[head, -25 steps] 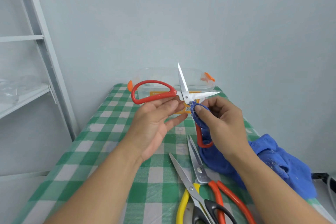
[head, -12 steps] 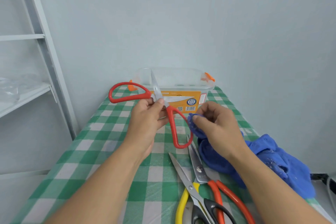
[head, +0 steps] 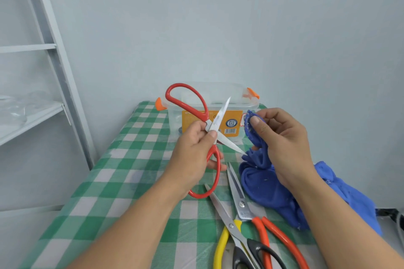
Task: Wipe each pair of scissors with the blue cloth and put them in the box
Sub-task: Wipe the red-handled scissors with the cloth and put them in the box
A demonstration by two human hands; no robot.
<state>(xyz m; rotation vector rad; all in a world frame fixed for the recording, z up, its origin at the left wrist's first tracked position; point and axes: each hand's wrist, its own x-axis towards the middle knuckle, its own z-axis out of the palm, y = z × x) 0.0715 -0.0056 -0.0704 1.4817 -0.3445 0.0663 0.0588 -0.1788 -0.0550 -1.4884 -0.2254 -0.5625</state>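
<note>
The clear box, with orange clips and an orange label, stands at the far end of the green-checked counter, by the wall. Just in front of it, the left hand pinches the red scissors at the pivot between thumb and curled fingers. The blades are spread wide: one points up across the box's front, and the other slants down to the right, its tip at the blue cloth. One red loop rises before the box's left end; the other hangs nearer the person.

In front of the box's right end, the right hand pinches a raised fold of the cloth under its thumb; the rest trails onto the counter. Nearer the person than the box lie yellow-handled scissors and orange-handled scissors, blades pointing toward it.
</note>
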